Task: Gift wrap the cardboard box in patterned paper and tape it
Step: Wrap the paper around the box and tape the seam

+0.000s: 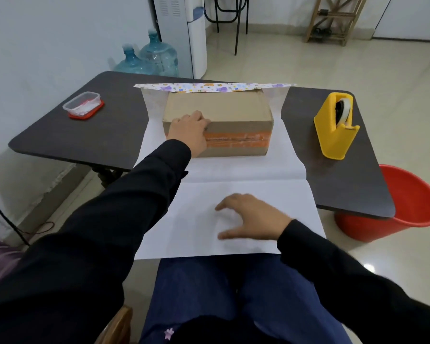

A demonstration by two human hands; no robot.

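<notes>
Box [217,122], cardboard, centre of frame, on paper [246,170] spread white side up over the dark worktop [85,135], pattern showing only along the far flap: judged light and stiff, best held by its edges, the paper thin, quick to crease, best lifted by its near edge. Left hand [189,131] curls its fingers over the box's near top edge; right hand [248,217] lies flat, fingers spread, on the paper at lower centre. Orange tape band [238,140] on the box front bears print too small to read.
</notes>
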